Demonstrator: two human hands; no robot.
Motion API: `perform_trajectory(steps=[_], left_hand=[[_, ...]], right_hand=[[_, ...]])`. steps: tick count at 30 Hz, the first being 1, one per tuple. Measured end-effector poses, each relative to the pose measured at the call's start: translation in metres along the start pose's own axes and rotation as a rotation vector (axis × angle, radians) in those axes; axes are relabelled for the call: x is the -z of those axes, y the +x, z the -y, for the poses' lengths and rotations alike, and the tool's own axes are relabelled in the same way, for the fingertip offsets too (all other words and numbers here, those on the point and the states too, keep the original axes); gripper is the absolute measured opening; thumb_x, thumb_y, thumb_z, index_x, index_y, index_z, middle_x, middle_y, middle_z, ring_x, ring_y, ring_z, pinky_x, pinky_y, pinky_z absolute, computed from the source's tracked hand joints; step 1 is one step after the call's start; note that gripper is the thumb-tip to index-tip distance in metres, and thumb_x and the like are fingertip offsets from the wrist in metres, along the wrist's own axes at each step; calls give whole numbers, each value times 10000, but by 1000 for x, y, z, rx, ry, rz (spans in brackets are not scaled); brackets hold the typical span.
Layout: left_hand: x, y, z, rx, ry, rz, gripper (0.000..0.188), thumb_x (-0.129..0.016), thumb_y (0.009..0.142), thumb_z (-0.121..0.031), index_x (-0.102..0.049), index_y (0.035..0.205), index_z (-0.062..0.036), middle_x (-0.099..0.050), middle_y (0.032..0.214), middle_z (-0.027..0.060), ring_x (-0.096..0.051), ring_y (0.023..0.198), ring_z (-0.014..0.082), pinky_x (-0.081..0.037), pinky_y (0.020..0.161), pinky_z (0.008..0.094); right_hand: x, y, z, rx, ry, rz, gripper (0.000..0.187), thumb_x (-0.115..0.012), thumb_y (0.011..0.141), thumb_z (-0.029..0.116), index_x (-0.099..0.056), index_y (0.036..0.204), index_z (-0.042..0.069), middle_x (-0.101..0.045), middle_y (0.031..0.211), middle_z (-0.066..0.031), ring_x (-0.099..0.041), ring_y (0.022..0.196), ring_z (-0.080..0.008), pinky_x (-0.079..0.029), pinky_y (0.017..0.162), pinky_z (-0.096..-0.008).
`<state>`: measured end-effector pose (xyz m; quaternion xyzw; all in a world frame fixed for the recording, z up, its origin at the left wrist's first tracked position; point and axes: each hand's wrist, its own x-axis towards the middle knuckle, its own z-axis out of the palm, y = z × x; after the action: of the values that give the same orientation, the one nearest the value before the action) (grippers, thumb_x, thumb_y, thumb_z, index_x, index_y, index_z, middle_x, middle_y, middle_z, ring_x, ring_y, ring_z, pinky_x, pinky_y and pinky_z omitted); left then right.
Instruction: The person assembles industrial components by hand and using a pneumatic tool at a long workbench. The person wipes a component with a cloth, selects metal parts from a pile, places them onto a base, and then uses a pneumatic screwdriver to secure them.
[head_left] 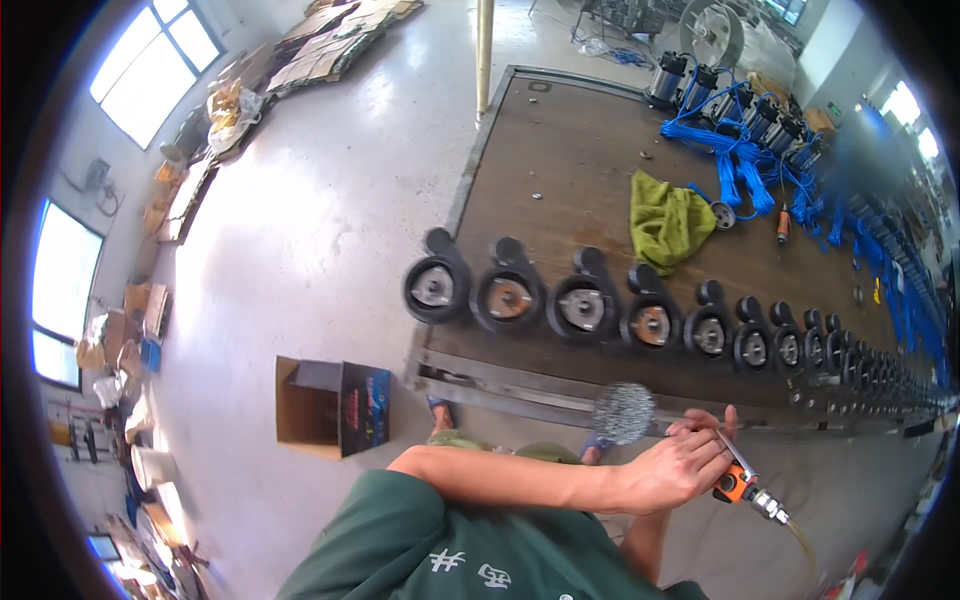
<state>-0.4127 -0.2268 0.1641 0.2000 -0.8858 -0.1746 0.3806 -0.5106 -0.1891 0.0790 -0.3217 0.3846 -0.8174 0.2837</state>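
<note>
Dark green shirt (pixel 420 535): a few white characters (pixel 446 562) in a row, last one cut off at the bottom. Cardboard box (pixel 345 425): red lettering (pixel 352 408) on its dark side, paler print beside it on blue. Box print too small to read from here.

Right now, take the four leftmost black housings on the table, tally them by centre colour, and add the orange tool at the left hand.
Housings with grey centres: 2
Housings with rusty-brown centres: 2
Orange tool: 1
Total: 5
</note>
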Motion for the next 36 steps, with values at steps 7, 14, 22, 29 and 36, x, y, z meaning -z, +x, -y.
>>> perform_trajectory(steps=[7, 14, 22, 29, 36], left_hand=[[229, -132, 196, 583, 204, -217, 99, -718, 804, -112, -697, 869, -40, -655, 882, 83, -612, 888, 325, -510, 786, 418], [235, -202, 275, 676, 464, 62, 405, -668, 901, -244, -635, 1232, -14, -438, 1449, 263, -391, 1319, 466, -357, 1082, 547], [247, -198, 289, 590, 325, 64, 512, -728, 823, -240, -619, 1287, -52, -466, 1444, 216, -409, 1324, 450, -366, 1085, 541], [257, -195, 300, 541, 336, 168, 571, -785, 770, -256, -642, 1283, -50, -475, 1482, 189, -427, 1323, 419, -383, 1101, 497], [267, -183, 310, 604, 317, 284, 615, -856, 684, -301, -692, 1245, -111, -469, 1496, 192, -444, 1322, 394, -394, 1094, 493]], right_hand=[[-194, -33, 4, 317, -764, 652, 573, -656, 852, 113, -476, 1376, -36, -675, 914, -96, -607, 721, -126, -555, 769, -291], [-296, -73, -32, -93, -504, 375, 393, -711, 867, 3, -571, 1234, -16, -666, 869, -32, -563, 701, -61, -456, 664, -202], [-313, -62, -43, -173, -433, 405, 234, -706, 892, 74, -592, 1081, -6, -643, 968, -46, -594, 865, -104, -459, 866, -301], [-330, -39, -51, -239, -184, 418, 319, -668, 908, 29, -580, 1214, 10, -674, 909, -50, -604, 861, -82, -489, 810, -255], [-338, -8, -82, -63, -218, 514, 302, -626, 879, -54, -573, 1170, 11, -659, 1163, -92, -647, 1001, -152, -509, 870, -274]])
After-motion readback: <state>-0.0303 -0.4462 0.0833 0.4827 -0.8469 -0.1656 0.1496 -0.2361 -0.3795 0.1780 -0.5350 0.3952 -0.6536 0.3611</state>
